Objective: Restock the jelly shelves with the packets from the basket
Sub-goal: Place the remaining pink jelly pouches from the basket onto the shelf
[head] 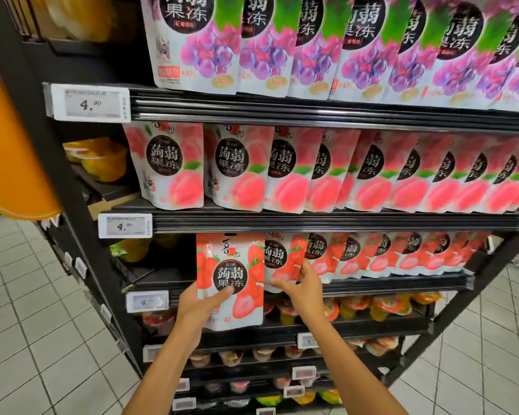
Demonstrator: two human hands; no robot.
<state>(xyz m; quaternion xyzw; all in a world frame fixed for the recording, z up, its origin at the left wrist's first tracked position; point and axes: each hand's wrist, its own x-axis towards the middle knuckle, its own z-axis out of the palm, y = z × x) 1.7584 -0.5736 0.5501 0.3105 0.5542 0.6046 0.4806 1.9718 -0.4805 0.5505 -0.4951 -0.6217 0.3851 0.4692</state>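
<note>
Two hands | left hand (197,302) fingers clamp strawberry packet (231,283) | right hand (301,284) fingers pinch shelved packet (282,262)

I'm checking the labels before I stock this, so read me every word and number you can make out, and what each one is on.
"4.90": upper price tag.
"4.90": middle price tag.
"蒟蒻果冻", "jǔ ruò", "40%": strawberry packet in left hand.
"蒟蒻果冻", "40": peach packets.
"蒟蒻果冻", "40%": grape packets.
Lower tags: blurred.
</note>
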